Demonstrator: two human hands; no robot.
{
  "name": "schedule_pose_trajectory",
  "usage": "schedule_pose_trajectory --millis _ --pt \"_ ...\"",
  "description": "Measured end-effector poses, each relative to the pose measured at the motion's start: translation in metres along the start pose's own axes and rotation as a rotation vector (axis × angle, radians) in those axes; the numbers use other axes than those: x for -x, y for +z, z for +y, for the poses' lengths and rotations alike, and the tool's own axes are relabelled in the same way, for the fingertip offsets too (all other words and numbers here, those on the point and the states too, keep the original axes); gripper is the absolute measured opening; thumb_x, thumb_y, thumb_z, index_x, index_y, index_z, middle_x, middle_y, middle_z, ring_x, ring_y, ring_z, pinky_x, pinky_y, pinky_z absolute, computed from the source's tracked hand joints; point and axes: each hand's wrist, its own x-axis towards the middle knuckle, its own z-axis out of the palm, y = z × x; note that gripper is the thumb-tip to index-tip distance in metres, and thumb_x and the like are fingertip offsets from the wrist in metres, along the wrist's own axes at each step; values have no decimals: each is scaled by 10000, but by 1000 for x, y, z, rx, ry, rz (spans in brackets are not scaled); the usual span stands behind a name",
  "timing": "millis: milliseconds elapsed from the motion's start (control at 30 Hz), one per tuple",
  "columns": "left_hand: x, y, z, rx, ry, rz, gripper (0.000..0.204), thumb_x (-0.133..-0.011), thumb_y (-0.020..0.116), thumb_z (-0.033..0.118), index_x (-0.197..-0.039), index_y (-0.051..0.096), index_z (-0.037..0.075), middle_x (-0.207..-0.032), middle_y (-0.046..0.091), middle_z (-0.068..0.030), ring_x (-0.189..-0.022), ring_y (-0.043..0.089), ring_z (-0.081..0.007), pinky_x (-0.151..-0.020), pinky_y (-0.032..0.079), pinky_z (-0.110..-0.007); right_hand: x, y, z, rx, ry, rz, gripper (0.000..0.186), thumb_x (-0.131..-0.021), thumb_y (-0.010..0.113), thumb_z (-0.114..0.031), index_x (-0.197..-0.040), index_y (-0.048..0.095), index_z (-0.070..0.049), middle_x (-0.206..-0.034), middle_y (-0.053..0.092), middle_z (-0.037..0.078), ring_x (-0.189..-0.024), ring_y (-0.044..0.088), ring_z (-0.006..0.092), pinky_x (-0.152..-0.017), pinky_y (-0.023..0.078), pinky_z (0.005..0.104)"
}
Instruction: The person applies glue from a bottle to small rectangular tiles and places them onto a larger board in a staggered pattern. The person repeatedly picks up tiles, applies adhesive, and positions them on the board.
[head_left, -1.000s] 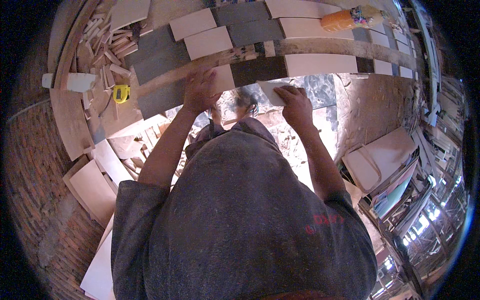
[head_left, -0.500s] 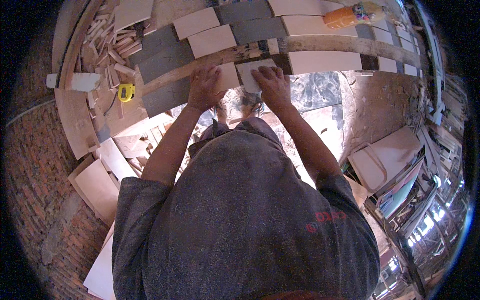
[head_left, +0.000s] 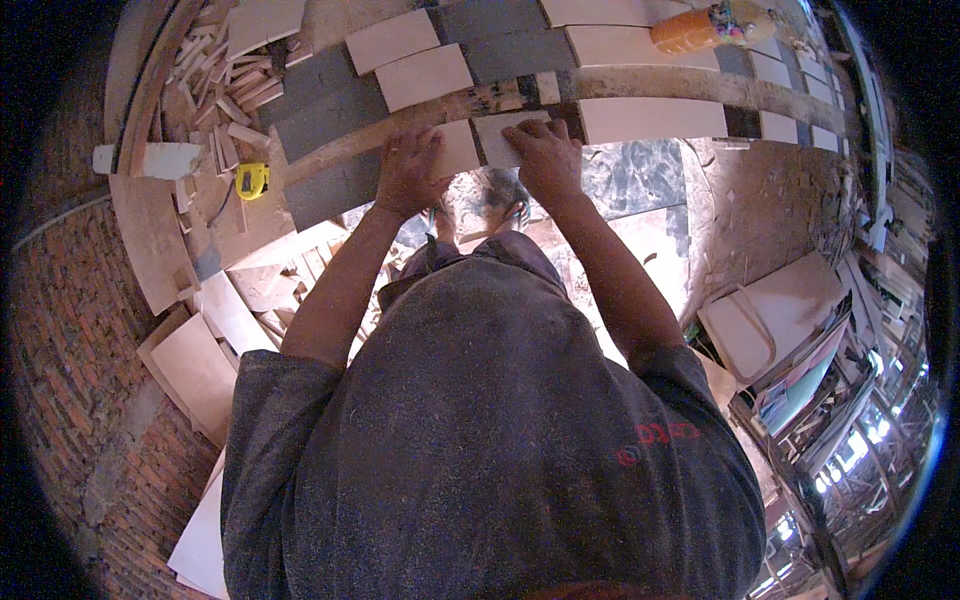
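Several pale and dark grey rectangular panels lie in rows on the wooden work surface. My left hand (head_left: 408, 170) is closed over the left part of a pale panel (head_left: 459, 147) in the nearest row, its thumb by the near edge. My right hand (head_left: 548, 162) grips a small greyish flat piece (head_left: 497, 137) by its right side, fingers on top. The piece lies beside the pale panel, with a narrow dark gap between them. The undersides of both are hidden. Left of my left hand is a dark grey panel (head_left: 335, 187).
A yellow tape measure (head_left: 252, 181) lies at left, below a heap of wood offcuts (head_left: 235, 90). An orange bottle (head_left: 690, 33) lies on its side at the far right. Larger boards (head_left: 190, 372) lean by the brick wall (head_left: 80, 400). Scraps cover the floor below.
The greyish piece has shifted slightly away from me and now sits straighter in line with the row. My right hand moved with it; my left hand stays nearly in place.
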Motion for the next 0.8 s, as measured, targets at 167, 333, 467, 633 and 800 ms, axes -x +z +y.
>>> schedule_pose_trajectory --millis 167,333,467,633,800 --pt "-2 -5 2 35 -31 14 738 -669 816 404 -1291 570 91 -1390 510 -136 -1311 436 -328 -1121 273 -539 2 -16 -16 109 47 -190 394 -824 624 -74 -1141 729 -283 -1214 655 6 -1186 558 311 -874 527 523" --pt "5 8 -3 -37 22 47 750 -685 814 409 -1307 562 76 -1408 494 -148 -1342 415 -346 -1121 286 -537 14 -28 -14 106 44 -278 321 -868 609 -124 -1112 747 -281 -1200 654 23 -1180 563 309 -895 534 540" --pt "-1 4 -8 103 32 13 760 -716 793 431 -1333 549 61 -1411 491 -169 -1346 421 -363 -1121 297 -549 24 -33 -16 114 32 -290 303 -879 610 -143 -1107 754 -281 -1167 659 30 -1154 578 311 -889 535 540" --pt "10 35 -20 11 77 56 762 -761 763 435 -1366 520 40 -1403 496 -194 -1343 424 -381 -1129 298 -570 53 -27 1 157 101 -447 303 -876 612 -137 -1094 763 -282 -1116 673 34 -1086 616 317 -873 549 487" --pt "4 13 -9 19 44 -51 801 -784 757 465 -1393 486 22 -1425 470 -203 -1343 404 -424 -1110 288 -624 114 -13 77 -269 285 -183 314 -836 631 -52 -1109 750 -150 -1077 702 123 -997 661 315 -856 550 414"
